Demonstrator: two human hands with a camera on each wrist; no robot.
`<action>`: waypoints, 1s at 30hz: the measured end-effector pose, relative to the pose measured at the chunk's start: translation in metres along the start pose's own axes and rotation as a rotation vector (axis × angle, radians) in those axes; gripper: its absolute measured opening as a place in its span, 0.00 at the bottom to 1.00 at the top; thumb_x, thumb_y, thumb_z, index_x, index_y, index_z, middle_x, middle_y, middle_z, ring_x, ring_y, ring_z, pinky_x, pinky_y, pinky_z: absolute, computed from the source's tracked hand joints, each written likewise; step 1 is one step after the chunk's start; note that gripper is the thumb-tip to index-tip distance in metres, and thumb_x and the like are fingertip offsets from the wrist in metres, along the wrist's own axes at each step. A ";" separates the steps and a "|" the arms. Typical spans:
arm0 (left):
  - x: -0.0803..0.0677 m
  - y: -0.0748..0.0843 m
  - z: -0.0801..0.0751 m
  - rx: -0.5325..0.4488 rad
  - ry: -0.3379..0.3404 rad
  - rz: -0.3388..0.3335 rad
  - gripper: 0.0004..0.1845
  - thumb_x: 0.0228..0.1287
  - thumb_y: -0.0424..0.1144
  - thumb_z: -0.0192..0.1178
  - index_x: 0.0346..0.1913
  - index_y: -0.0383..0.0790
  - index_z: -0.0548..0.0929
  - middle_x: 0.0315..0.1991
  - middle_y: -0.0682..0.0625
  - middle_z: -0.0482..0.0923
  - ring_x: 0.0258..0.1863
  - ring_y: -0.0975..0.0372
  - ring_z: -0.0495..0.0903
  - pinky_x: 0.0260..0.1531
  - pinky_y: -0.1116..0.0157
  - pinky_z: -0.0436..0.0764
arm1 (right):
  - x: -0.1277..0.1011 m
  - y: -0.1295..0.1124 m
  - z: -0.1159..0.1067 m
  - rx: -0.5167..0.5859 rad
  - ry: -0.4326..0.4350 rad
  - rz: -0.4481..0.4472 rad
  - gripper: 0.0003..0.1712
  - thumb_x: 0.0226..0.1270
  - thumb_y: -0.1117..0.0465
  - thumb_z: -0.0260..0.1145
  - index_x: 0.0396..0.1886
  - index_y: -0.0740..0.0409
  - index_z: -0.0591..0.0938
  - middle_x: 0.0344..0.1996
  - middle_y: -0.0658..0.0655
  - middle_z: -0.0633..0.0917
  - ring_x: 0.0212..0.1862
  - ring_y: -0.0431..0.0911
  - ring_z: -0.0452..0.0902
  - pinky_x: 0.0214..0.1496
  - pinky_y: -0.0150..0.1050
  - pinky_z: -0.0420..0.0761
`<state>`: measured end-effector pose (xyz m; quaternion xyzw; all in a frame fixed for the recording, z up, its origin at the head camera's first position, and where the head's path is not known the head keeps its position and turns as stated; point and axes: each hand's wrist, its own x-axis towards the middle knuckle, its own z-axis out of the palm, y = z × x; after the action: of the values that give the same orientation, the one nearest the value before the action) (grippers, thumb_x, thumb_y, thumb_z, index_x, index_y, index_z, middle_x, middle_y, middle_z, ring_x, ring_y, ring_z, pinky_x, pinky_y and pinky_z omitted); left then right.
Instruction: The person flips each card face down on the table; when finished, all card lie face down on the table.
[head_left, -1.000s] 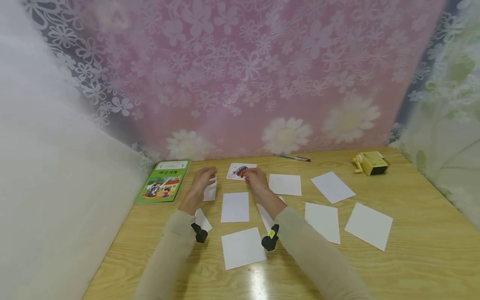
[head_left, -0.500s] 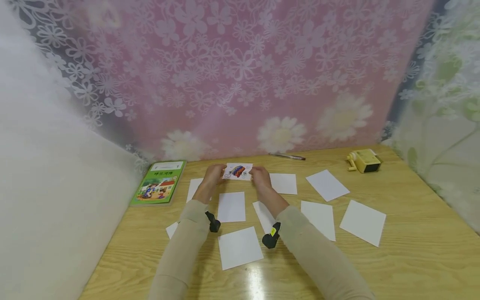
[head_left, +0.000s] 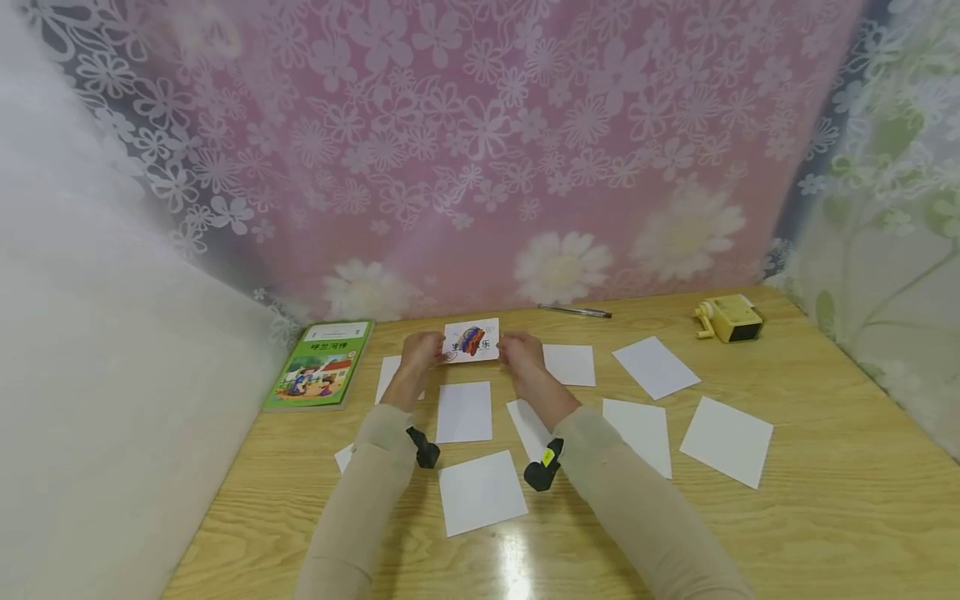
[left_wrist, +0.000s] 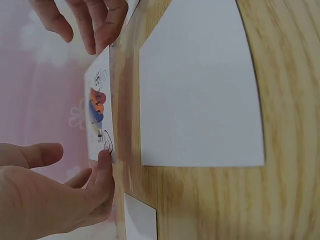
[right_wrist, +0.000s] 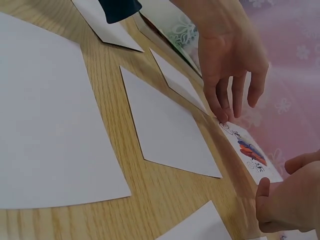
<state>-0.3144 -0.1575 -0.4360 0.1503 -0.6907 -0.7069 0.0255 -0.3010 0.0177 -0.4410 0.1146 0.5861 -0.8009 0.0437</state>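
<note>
A small white card [head_left: 471, 342] with a colourful drawing and printed characters is tilted up in front of me, near the back of the table. My left hand [head_left: 422, 357] pinches its left end by the edge. At the opposite end my right hand [head_left: 522, 357] holds the right edge. In the left wrist view the card [left_wrist: 97, 107] stands on edge between the fingertips of both hands. From the right wrist the drawing on the card [right_wrist: 252, 152] also shows, with the left hand [right_wrist: 232, 55] above it.
Several blank white cards lie spread on the wooden table, one just below [head_left: 464, 412] the hands and another nearer me [head_left: 483, 492]. A green book [head_left: 318, 367] lies at the left. A pen [head_left: 576, 312] is by the back wall, and a yellow crank pencil sharpener [head_left: 731, 320] stands back right.
My left hand has come in from the left and taken the card's left end. My right hand has shifted to its right end. The card has risen and tilted slightly toward me.
</note>
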 end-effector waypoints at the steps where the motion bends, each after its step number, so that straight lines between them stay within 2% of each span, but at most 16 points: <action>1: -0.001 0.000 0.000 -0.001 0.008 0.010 0.21 0.72 0.27 0.53 0.63 0.18 0.74 0.41 0.45 0.69 0.43 0.55 0.73 0.65 0.50 0.79 | -0.001 0.000 0.000 -0.024 0.002 -0.008 0.25 0.67 0.75 0.60 0.64 0.74 0.77 0.33 0.54 0.80 0.31 0.40 0.74 0.49 0.39 0.80; 5: -0.003 0.000 -0.003 0.003 0.022 0.047 0.20 0.73 0.25 0.53 0.64 0.21 0.76 0.44 0.42 0.73 0.42 0.54 0.76 0.63 0.48 0.80 | -0.001 0.002 0.002 -0.114 0.008 -0.056 0.24 0.68 0.76 0.59 0.64 0.73 0.80 0.50 0.65 0.83 0.38 0.43 0.76 0.57 0.44 0.80; 7: -0.005 0.000 -0.004 0.000 0.027 0.062 0.19 0.73 0.24 0.53 0.63 0.22 0.78 0.45 0.39 0.75 0.42 0.52 0.78 0.63 0.48 0.81 | -0.001 0.003 0.002 -0.143 0.022 -0.077 0.22 0.69 0.76 0.60 0.62 0.71 0.81 0.55 0.67 0.83 0.40 0.44 0.76 0.56 0.44 0.81; 10: -0.007 0.000 -0.006 -0.017 0.033 0.065 0.18 0.73 0.24 0.55 0.62 0.24 0.80 0.46 0.37 0.78 0.43 0.51 0.81 0.62 0.49 0.82 | -0.001 0.004 0.002 -0.158 0.064 -0.110 0.16 0.69 0.75 0.63 0.55 0.71 0.84 0.50 0.66 0.83 0.39 0.45 0.77 0.47 0.38 0.82; 13: -0.009 0.001 -0.008 -0.050 0.024 0.058 0.16 0.74 0.25 0.58 0.60 0.24 0.81 0.45 0.39 0.79 0.43 0.51 0.83 0.62 0.50 0.83 | 0.000 0.003 0.002 -0.182 0.106 -0.152 0.10 0.69 0.74 0.66 0.47 0.69 0.86 0.41 0.59 0.83 0.39 0.46 0.76 0.39 0.32 0.79; 15: -0.010 0.002 -0.009 -0.060 0.010 0.060 0.15 0.74 0.26 0.59 0.59 0.24 0.81 0.45 0.40 0.79 0.44 0.52 0.83 0.62 0.51 0.82 | -0.001 0.002 0.002 -0.205 0.125 -0.182 0.07 0.68 0.73 0.67 0.44 0.68 0.87 0.38 0.57 0.83 0.41 0.46 0.76 0.38 0.31 0.77; 18: -0.011 0.001 -0.011 -0.053 -0.009 0.079 0.14 0.74 0.27 0.60 0.58 0.26 0.82 0.48 0.40 0.79 0.46 0.52 0.81 0.63 0.50 0.82 | -0.002 0.001 0.000 -0.246 0.127 -0.195 0.07 0.69 0.70 0.68 0.44 0.65 0.87 0.38 0.55 0.83 0.44 0.49 0.77 0.38 0.33 0.76; 22: -0.013 0.001 -0.015 -0.053 -0.046 0.111 0.14 0.76 0.27 0.58 0.58 0.25 0.83 0.56 0.34 0.79 0.53 0.44 0.78 0.64 0.47 0.80 | -0.003 0.001 -0.003 -0.190 0.076 -0.157 0.09 0.73 0.70 0.65 0.49 0.66 0.86 0.39 0.55 0.82 0.45 0.56 0.80 0.46 0.44 0.84; 25: -0.016 0.000 -0.015 -0.055 -0.070 0.106 0.15 0.79 0.29 0.54 0.59 0.25 0.83 0.59 0.32 0.79 0.58 0.39 0.78 0.64 0.47 0.80 | -0.002 0.002 -0.005 -0.107 0.045 -0.124 0.10 0.74 0.71 0.62 0.51 0.69 0.84 0.41 0.55 0.82 0.45 0.57 0.82 0.58 0.53 0.84; 30: -0.016 -0.003 -0.017 -0.026 -0.064 0.079 0.16 0.79 0.34 0.53 0.58 0.30 0.86 0.60 0.38 0.80 0.56 0.48 0.80 0.65 0.52 0.79 | 0.002 0.001 -0.006 -0.069 0.047 -0.087 0.12 0.77 0.69 0.60 0.51 0.69 0.86 0.47 0.60 0.84 0.41 0.49 0.82 0.63 0.54 0.83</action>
<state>-0.2945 -0.1703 -0.4359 0.0998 -0.6875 -0.7185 0.0330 -0.3023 0.0236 -0.4442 0.1065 0.6186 -0.7785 -0.0009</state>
